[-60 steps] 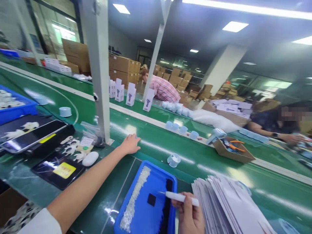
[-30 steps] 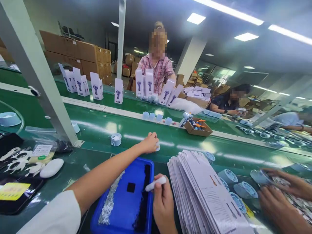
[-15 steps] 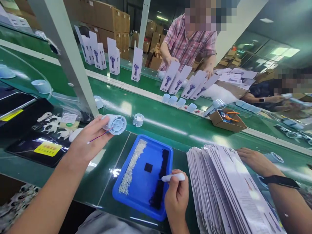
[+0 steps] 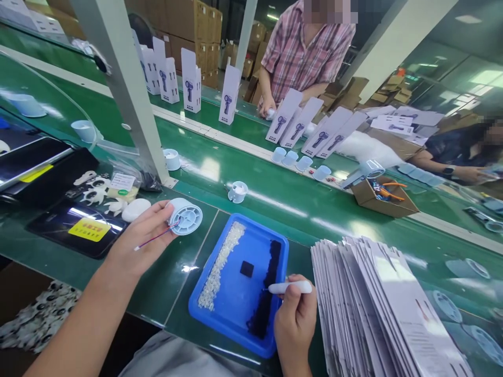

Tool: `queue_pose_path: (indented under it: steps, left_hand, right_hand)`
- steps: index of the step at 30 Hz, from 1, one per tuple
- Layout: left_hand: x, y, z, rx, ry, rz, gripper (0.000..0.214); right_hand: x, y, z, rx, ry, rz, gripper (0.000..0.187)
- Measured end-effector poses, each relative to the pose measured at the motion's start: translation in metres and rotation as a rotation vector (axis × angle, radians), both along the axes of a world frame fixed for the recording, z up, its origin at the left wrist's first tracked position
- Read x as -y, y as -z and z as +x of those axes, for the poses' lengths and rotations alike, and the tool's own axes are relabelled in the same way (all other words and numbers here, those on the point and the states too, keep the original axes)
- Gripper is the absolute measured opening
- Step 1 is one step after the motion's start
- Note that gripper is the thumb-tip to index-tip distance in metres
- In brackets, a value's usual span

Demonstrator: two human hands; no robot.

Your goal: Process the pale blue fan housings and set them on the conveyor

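Note:
My left hand (image 4: pixel 147 235) is closed round a light-blue round plastic housing (image 4: pixel 186 219), its spoked face turned toward me. A thin red and blue wire with a small white plug (image 4: pixel 137 247) hangs from it across my fingers. In my right hand (image 4: pixel 296 319) is a white pen-shaped tool (image 4: pixel 291 287), gripped between thumb and fingers, its thin tip at the dark pile. Below it lies a blue tray (image 4: pixel 231 319), with small white pieces (image 4: pixel 220 267) along its left side, tiny black pieces (image 4: pixel 267 293) along its right, and a black square (image 4: pixel 247 269) in the middle.
A thick stack of flat cartons (image 4: pixel 365 309) stands right of the tray. Beyond runs a green conveyor (image 4: pixel 204 162) carrying light-blue cups (image 4: pixel 238 192) and upright boxes (image 4: pixel 230 97). A cardboard box (image 4: pixel 387 201) holds orange-handled pliers. A person in a plaid shirt (image 4: pixel 304 50) stands opposite.
The camera view has shifted. Another person's arm with a dark wristband, behind the carton stack, has left the view. The tool tip stays at the black pieces; the housing is turned slightly.

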State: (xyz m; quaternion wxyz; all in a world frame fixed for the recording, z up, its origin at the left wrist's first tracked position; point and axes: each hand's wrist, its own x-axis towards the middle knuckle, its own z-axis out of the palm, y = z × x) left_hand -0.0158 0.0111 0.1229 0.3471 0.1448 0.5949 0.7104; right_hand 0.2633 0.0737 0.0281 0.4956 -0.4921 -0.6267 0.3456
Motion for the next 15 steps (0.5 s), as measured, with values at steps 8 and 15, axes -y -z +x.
queue_pose_path:
  steps: [8,15]
  left_hand:
    - [0.008,0.002,0.003,0.024,-0.027,0.028,0.029]
    - [0.005,-0.004,0.014,0.215,0.090,0.050,0.025]
  right_hand:
    - [-0.001,-0.014,-0.006,-0.024,0.084,-0.097,0.042]
    - [-0.013,-0.019,-0.019,0.014,-0.096,0.100,0.027]
